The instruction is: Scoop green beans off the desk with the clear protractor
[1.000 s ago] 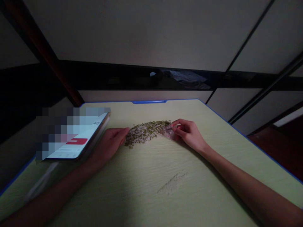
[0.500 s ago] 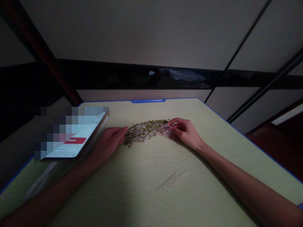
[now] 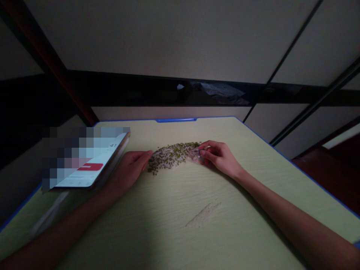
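Note:
A low pile of small green beans and pale grains [image 3: 171,155] lies across the middle of the table. My left hand [image 3: 132,167] is at the pile's left end, thumb pressed against the fingers; whatever may be between them is hidden. At the opposite end my right hand [image 3: 221,159] has its thumb and fingertips pinched on a small clear plastic bag [image 3: 194,156] with pinkish marks. The bag lies against the right edge of the pile, partly covered by my fingers.
On the left a tablet [image 3: 81,170] with a lit screen lies tilted, a white cable [image 3: 52,212] beside it. A thin streak of pale grains [image 3: 204,214] is nearer to me on the blue-edged table [image 3: 168,232]. Cabinet panels [image 3: 168,41] stand behind.
My right fingertips have shifted slightly on the plastic bag. The left hand and the pile look the same.

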A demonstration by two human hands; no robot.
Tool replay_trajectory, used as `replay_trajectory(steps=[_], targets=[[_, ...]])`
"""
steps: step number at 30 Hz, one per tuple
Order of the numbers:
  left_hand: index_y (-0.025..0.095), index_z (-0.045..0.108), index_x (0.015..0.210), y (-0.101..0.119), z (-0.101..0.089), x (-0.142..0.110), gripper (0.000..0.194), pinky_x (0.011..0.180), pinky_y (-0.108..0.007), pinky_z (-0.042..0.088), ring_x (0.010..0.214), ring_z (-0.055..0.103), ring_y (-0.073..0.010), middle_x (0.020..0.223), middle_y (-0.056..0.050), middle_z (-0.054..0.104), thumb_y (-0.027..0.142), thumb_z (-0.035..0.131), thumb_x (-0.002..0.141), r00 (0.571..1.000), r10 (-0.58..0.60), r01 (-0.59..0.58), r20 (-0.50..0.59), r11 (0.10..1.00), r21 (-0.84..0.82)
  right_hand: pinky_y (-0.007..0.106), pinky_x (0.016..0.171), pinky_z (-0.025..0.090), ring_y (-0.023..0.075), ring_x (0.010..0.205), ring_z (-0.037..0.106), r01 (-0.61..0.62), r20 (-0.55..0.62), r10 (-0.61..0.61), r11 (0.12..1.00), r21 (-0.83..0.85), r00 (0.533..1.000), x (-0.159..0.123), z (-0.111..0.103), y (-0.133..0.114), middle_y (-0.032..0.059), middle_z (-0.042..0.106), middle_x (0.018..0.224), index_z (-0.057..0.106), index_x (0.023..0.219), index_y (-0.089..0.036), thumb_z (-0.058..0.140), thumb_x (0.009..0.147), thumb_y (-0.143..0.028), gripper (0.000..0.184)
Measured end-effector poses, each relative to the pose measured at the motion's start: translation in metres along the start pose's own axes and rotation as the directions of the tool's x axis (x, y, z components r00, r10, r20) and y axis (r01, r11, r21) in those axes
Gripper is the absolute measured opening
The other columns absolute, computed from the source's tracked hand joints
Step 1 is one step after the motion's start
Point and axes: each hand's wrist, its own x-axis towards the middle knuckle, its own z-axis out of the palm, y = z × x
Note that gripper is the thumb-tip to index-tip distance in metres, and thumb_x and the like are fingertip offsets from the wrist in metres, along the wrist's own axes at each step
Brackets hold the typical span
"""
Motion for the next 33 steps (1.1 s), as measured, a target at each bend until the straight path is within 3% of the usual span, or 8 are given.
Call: replay_trajectory(steps=[19,29,33], targets=[[0.021,0.031,0.042,0.0019,0.0000,-0.0018,0.037,0.042,-0.025,0.024,0.038,0.029,-0.0083,0.038,0.007,0.030,0.039,0.042,0.073,1.000,-0.004,0.004,0.008,1.000,-0.015,0.022,0.040,0.031,0.0086,0.040,0.043,-0.032,0.094,0.028,0.999,0.040,0.995,-0.0049,-0.0004,-0.0031,-0.0031,0.051,0.046,0.057,0.084,-0.013,0.054,0.071,-0.023,0.017],[0.021,0.031,0.041,0.0024,-0.0007,-0.0025,0.037,0.044,-0.025,0.025,0.038,0.030,-0.0083,0.038,0.007,0.030,0.037,0.042,0.073,1.000,-0.010,0.010,0.002,1.000,-0.006,0.021,0.040,0.028,0.0075,0.040,0.041,-0.048,-0.012,0.048,0.998,0.044,0.999,-0.0051,0.0006,-0.0049,-0.0032,0.051,0.049,0.057,0.083,-0.012,0.053,0.070,-0.022,0.016],[0.021,0.031,0.042,0.0028,-0.0001,-0.0023,0.037,0.043,-0.025,0.025,0.038,0.030,-0.0083,0.038,0.007,0.030,0.038,0.041,0.073,1.000,-0.006,0.006,0.000,1.000,-0.013,0.022,0.040,0.029,0.0077,0.041,0.042,-0.055,-0.005,0.055,0.997,0.046,0.998,-0.0069,0.0012,-0.0080,-0.0031,0.051,0.050,0.056,0.083,-0.012,0.053,0.070,-0.023,0.017]])
